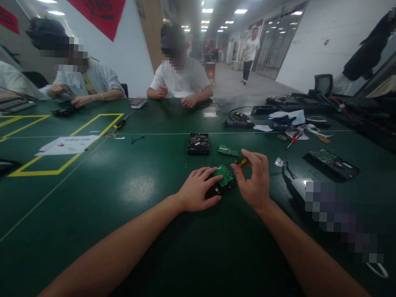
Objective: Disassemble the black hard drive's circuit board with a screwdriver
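Observation:
My left hand (198,189) rests on a black hard drive (220,189) on the green table (117,197), its fingers curled over the drive's left side. A green circuit board (224,173) lies on top of the drive. My right hand (254,179) is just right of the drive, fingers pinched round a small screwdriver with a yellow and black handle (241,161), held over the board.
A second black hard drive (198,143) and a loose green board (228,150) lie further back. A red screwdriver (294,137), cables and a dark device (331,163) sit at the right. Two people sit across the table; a paper sheet (68,144) lies in a yellow-taped square.

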Demonstrator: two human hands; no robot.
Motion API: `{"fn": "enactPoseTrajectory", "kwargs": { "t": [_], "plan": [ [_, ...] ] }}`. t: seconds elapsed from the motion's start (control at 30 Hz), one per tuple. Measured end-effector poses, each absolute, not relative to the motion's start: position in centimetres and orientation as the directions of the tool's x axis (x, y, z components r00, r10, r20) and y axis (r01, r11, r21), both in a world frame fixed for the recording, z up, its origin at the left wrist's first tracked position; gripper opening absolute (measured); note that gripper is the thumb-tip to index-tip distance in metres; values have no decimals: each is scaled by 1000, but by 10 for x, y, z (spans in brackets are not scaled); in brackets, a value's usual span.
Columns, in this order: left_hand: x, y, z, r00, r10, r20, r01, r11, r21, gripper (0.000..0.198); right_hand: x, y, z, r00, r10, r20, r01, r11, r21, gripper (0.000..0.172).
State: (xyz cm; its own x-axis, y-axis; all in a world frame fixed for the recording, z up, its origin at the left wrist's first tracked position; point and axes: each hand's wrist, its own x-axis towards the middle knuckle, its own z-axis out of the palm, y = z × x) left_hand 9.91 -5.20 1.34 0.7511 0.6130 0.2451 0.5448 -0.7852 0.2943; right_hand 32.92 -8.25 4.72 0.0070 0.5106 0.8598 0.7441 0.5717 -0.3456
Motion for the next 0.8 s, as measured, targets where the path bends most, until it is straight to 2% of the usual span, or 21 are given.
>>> {"fn": "enactPoseTrajectory", "kwargs": {
  "t": [0.17,0.4,0.47,0.63,0.8],
  "plan": [
    [99,-51,12,750,615,243,550,-785,287,76,330,-82,45,16,501,865,719,595,-358,51],
    [100,-51,12,754,610,243,546,-788,284,76,325,-84,41,-33,643,765,518,666,-537,61],
    [100,-50,12,754,610,244,545,-788,285,77,326,-84,42,-35,638,769,534,663,-525,61],
    [100,-50,11,752,613,243,548,-786,286,77,331,-82,45,17,549,835,720,573,-391,59],
    [100,-51,11,749,615,246,552,-785,283,75,331,-81,43,-23,625,781,651,602,-463,63]
  ]
}}
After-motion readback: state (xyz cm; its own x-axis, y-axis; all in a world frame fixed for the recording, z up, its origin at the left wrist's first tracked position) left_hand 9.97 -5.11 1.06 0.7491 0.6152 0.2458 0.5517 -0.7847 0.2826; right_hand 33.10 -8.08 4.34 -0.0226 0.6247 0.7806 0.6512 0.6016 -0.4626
